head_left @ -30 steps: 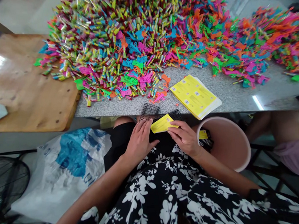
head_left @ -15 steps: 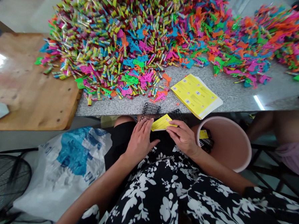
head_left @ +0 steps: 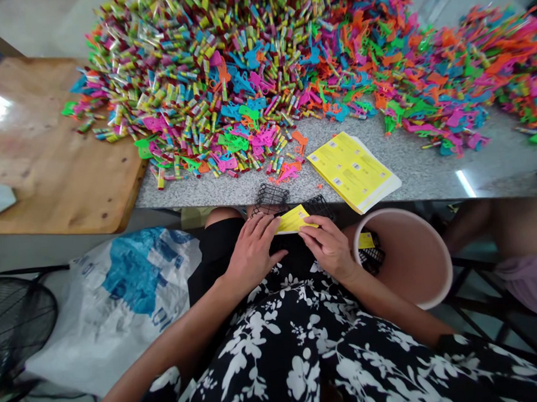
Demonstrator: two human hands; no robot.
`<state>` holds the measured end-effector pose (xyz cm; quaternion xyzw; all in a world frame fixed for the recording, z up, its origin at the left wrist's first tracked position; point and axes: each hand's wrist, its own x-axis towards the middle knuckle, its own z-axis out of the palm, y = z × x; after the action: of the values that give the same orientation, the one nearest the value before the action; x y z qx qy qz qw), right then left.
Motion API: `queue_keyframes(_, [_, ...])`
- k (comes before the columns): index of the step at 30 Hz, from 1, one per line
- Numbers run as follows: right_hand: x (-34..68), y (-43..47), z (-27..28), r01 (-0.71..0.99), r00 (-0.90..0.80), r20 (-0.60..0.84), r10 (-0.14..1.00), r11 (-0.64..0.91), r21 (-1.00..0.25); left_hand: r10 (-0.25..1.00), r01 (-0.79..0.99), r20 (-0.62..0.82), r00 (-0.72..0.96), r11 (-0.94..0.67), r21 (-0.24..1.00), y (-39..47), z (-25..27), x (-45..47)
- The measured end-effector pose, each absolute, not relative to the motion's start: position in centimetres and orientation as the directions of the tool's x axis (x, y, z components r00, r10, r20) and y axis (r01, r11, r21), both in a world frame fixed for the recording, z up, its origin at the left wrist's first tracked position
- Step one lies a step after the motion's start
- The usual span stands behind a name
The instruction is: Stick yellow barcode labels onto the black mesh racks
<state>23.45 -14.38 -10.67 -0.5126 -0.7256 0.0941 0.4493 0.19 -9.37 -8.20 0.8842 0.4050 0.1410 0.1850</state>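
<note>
Over my lap, a small yellow printed label (head_left: pixel 293 219) lies slightly tilted between my hands. My right hand (head_left: pixel 328 246) pinches its right end between thumb and fingers. Stretched out flat, the fingers of my left hand (head_left: pixel 252 247) lie against the label's left end, with the thumb held apart. Just beyond the hands are a black plastic mesh basket (head_left: pixel 272 196) and another black basket (head_left: pixel 320 206), both partly hidden. A stack of yellow label sheets (head_left: pixel 353 171) rests on the grey stone tabletop (head_left: pixel 232 194) in front of me.
Small colourful plastic pieces and tubes form a large heap (head_left: pixel 190 79) across the table. A pink bin (head_left: pixel 415 259) stands at my right, black baskets beside it. On the left are a wooden board (head_left: pixel 61 188), a plastic sack (head_left: pixel 133 292) and a fan (head_left: pixel 18 328). Someone's leg (head_left: pixel 513 224) shows at right.
The fingers of my left hand have shifted slightly to the right and cover a little more of the label's left end. My right hand keeps its place.
</note>
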Motion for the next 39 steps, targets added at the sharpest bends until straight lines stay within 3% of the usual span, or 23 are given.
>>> queue_keyframes(13, [23.1, -14.9, -10.1, 0.663, 0.028, 0.547, 0.837, 0.394, -0.637, 0.803, 0.665, 0.142, 0.579, -0.566, 0.487, -9.6, -9.1, 0.1])
queue_keyframes(39, [22.7, -14.7, -11.4, 0.668, 0.0, 0.519, 0.855, 0.386, -0.636, 0.774, 0.655, 0.114, 0.623, -0.595, 0.465, -9.4, -8.4, 0.2])
